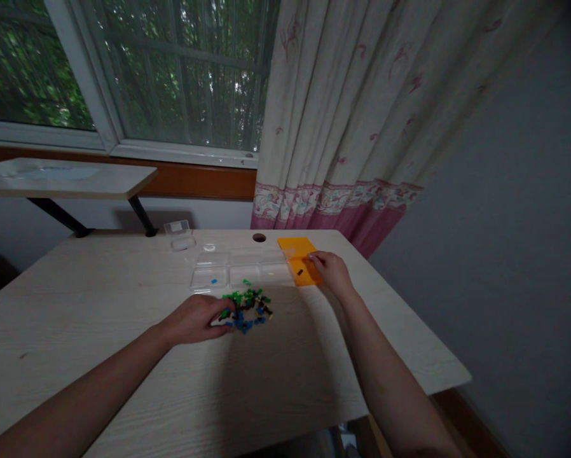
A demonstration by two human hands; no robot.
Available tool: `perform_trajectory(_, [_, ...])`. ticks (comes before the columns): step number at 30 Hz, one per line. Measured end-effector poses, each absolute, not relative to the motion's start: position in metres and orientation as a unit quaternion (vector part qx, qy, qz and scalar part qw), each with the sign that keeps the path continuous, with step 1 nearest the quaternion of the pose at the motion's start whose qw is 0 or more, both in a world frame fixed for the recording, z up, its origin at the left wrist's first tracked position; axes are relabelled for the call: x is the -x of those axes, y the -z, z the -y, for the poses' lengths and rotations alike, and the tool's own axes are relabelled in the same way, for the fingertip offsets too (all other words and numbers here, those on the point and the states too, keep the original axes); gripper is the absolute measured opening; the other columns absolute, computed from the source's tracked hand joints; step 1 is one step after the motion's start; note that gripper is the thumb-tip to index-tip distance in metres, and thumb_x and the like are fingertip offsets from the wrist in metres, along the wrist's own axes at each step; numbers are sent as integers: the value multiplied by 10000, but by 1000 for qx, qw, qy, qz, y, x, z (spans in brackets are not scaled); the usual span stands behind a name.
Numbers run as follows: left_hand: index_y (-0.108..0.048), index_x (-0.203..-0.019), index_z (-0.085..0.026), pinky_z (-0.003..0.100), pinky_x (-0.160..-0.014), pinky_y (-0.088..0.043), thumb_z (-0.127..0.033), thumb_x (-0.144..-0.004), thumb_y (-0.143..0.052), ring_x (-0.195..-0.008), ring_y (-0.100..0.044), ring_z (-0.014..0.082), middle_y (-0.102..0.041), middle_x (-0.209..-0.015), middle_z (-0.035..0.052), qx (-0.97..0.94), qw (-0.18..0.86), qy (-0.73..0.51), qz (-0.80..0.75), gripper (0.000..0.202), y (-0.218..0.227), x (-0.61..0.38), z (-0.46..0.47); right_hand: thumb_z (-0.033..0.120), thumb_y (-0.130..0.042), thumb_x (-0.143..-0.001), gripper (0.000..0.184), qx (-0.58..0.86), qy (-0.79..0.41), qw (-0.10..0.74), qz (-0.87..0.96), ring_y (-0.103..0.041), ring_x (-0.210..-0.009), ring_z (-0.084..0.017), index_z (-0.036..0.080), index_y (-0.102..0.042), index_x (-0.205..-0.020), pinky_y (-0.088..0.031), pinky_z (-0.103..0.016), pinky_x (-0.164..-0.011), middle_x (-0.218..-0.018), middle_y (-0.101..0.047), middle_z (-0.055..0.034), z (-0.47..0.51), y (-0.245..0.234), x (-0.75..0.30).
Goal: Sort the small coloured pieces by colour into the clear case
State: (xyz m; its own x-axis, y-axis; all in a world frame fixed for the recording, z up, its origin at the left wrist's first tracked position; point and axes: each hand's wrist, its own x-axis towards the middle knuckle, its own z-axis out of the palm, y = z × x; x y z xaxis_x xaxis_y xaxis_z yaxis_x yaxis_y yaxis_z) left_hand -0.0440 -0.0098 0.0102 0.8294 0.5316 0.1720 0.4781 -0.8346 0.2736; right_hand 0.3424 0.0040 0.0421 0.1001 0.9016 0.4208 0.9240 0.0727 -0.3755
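Observation:
My left hand (200,319) rests at the left edge of a loose pile of small plastic building bricks (250,305), green, blue, black and a few yellowish. Its thumb and index finger are apart, with bricks between and around their tips. My right hand (332,270) is over the right side of a flat orange piece (295,248), which may be an opened box or a sheet. The fingertips of that hand are pinched together; what they hold is too small to tell. One dark brick (300,272) lies on the orange piece, left of the fingers.
Behind the pile stand clear plastic boxes (209,278) with raised lids; a blue brick (213,281) and a green brick (247,282) lie there. Farther back are a small open clear case (183,243), a cable hole (259,238) and a raised shelf (75,181). A curtain (314,127) hangs behind the desk.

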Motion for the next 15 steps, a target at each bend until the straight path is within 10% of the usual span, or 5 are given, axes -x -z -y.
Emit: perform_trajectory(15, [-597,-940,-238,218,-610,-352,-460,-933,-527,-641,-594,131,-598,-675,-36,-946,129,-108,-279,234,-10,41,8,221,-623,-880,158,396,-99,246,879,-625,-781,-147,215,-738,-988,-480,-251,-739,-868,-713,-42,29,-35,-241])
